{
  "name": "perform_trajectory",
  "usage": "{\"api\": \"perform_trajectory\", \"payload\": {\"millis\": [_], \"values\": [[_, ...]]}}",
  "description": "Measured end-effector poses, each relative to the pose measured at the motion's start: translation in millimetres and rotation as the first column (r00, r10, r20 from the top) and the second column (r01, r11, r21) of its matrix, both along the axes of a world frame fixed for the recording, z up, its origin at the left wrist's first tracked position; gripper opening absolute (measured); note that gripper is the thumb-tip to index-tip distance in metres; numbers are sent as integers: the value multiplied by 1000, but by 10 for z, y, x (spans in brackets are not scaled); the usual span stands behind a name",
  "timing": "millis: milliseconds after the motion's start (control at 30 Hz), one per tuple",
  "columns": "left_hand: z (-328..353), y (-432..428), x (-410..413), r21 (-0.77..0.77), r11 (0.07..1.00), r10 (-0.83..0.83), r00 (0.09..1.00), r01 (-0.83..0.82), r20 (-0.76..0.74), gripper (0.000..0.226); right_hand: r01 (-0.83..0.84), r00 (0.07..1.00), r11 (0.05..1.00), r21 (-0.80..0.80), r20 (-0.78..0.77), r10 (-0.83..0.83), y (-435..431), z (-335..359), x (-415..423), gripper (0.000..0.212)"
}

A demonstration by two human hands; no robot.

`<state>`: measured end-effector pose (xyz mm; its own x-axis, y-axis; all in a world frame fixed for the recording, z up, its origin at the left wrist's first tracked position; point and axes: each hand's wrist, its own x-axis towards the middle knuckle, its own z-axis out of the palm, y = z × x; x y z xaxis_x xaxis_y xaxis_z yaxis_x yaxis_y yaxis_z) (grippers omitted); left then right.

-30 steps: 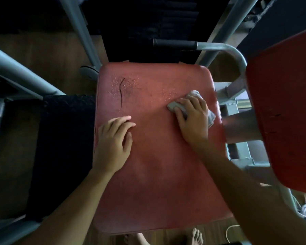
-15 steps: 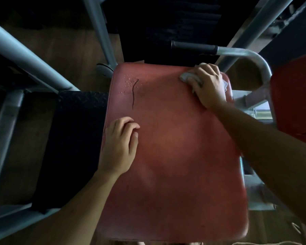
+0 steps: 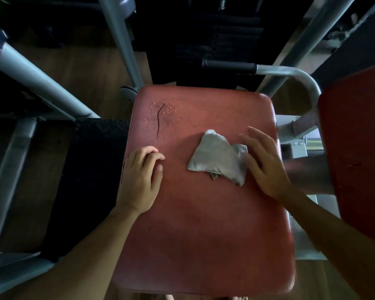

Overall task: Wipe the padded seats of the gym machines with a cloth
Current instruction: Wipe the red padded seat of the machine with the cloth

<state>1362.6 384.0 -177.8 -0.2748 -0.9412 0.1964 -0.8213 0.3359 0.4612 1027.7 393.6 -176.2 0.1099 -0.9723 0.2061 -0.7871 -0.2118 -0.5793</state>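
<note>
A red padded seat [image 3: 204,224] fills the middle of the view, with a dark crack and water droplets [image 3: 160,118] near its far left corner. A crumpled grey cloth [image 3: 219,159] lies uncovered on the seat's middle right. My right hand [image 3: 262,163] is just to the right of the cloth with fingers spread and straight, blurred; its fingertips touch the cloth's right edge. Near the seat's left edge rests my left hand [image 3: 141,180], fingers loosely bent, holding nothing.
A second red pad [image 3: 355,159] stands close on the right. A grey curved handle with a black grip [image 3: 230,66] crosses behind the seat. Grey frame tubes [image 3: 41,83] slant at left and back; a black footplate [image 3: 91,169] sits left of the seat.
My right hand came back from the seat's far right corner toward the middle and let go of the cloth, which now lies spread out. My left hand barely moved.
</note>
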Motion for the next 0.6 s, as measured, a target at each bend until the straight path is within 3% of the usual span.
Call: {"api": "perform_trajectory", "payload": {"millis": [100, 267, 433, 500, 600], "values": [[24, -1, -9, -12, 1000, -13, 1000, 13, 26, 24, 144, 989, 990, 11, 31, -144, 17, -74, -54, 40], [89, 43, -67, 20, 1000, 14, 999, -15, 44, 30, 180, 983, 983, -40, -16, -181, 10, -164, -35, 37], [168, -42, -496, 4, 981, 195, 981, -195, 4, 28, 183, 983, 981, -69, -16, -184, -11, -230, -68, 35], [192, -126, -802, -25, 991, 129, 991, -130, -33, 29, 186, 982, 980, -74, -5, -186, -6, -241, -80, 35], [173, -201, -1159, -38, 991, -130, 991, 132, 42, 39, 182, 983, 980, -86, 9, -182, -5, -235, -74, 36]]}}
